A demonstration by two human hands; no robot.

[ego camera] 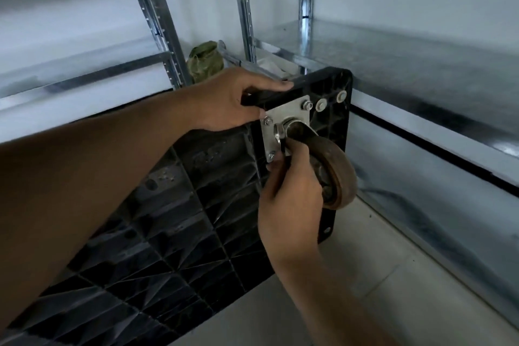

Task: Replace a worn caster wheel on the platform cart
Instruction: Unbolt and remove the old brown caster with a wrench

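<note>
The black plastic platform cart [179,222] stands tipped on its side, its ribbed underside facing me. A worn brown caster wheel [335,170] hangs from a silver mounting plate [292,114] bolted near the cart's upper corner. My left hand [233,101] grips the cart's top edge beside the plate, thumb under the rim. My right hand [292,185] holds a small metal wrench [279,137] against the plate, close to the lower left bolt [271,156]. Another bolt [307,105] shows at the plate's upper right corner.
Galvanised metal shelving [421,70] surrounds the cart on the left, back and right. A green crumpled bundle [206,60] lies behind the cart near a shelf upright. Pale floor [365,261] shows at the lower right.
</note>
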